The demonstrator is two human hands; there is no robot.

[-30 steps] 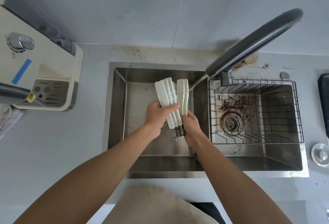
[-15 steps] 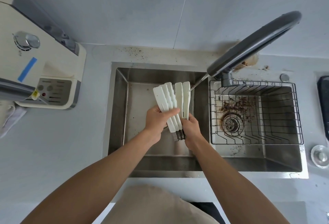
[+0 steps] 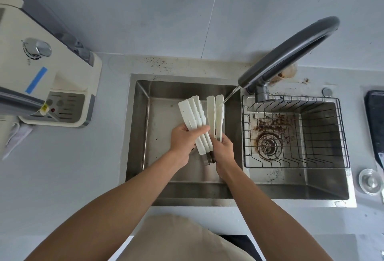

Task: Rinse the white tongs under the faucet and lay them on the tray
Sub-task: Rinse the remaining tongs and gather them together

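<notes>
Two pairs of white tongs are held over the left basin of the steel sink. My left hand grips the left pair of white tongs, tips pointing away from me. My right hand holds the right pair of white tongs near its handle end. A thin stream of water from the dark faucet hits the tip of the right pair. The tongs' grey handle ends show between my hands. A dark tray is partly visible at the far right edge.
A wire rack sits in the right basin above a dirty drain. A cream appliance stands on the counter to the left, with a cloth below it. A glass lid lies on the counter at right.
Both hands and the tongs have stayed almost in place under the water stream; the right pair shifted slightly against the stream.
</notes>
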